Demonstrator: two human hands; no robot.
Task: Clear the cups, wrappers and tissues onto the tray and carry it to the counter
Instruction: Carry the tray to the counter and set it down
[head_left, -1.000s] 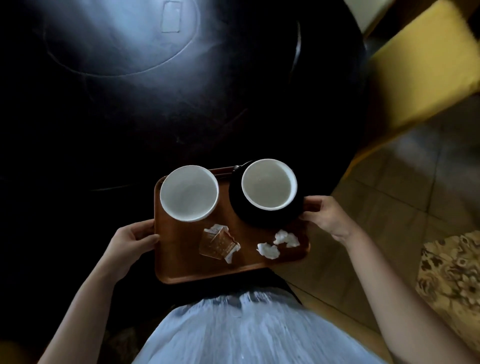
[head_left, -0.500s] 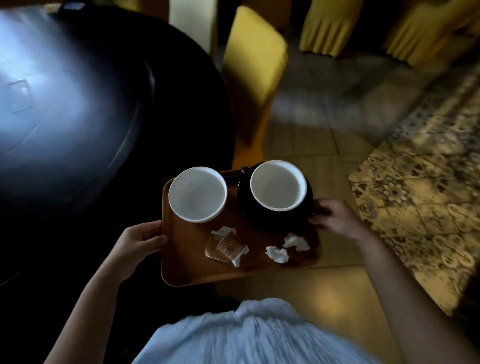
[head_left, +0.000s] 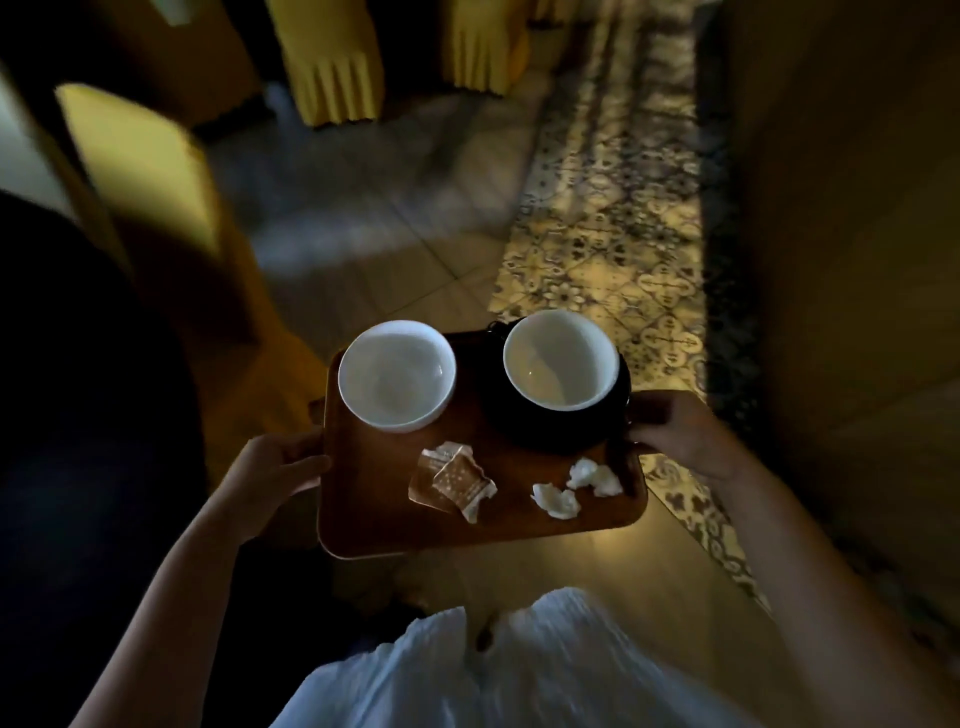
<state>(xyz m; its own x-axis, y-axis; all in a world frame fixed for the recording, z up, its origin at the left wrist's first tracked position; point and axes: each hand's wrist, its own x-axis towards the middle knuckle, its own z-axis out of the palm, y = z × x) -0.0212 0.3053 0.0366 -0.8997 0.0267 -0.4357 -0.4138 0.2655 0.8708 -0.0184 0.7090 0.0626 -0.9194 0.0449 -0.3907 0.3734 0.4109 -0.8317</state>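
I hold a brown wooden tray (head_left: 374, 525) level in front of my body, above the floor. My left hand (head_left: 275, 467) grips its left edge and my right hand (head_left: 675, 431) grips its right edge. On the tray stand a white cup (head_left: 397, 376) at the back left and a second white cup (head_left: 561, 358) on a black saucer (head_left: 550, 431) at the back right. Crumpled wrappers (head_left: 452, 480) lie in the middle front, and two tissue scraps (head_left: 576, 488) lie at the front right.
The dark round table (head_left: 78, 389) is at my left. A yellow-covered chair (head_left: 156, 187) stands beside it, with more yellow chairs (head_left: 332, 62) further back. Ahead is tiled floor (head_left: 363, 218) and a patterned tile strip (head_left: 623, 208). A dim wall (head_left: 857, 260) runs along the right.
The view has swung right, away from the dark table, which slid off to the left. Tray and both hands keep the same grip; floor and chairs now lie ahead.
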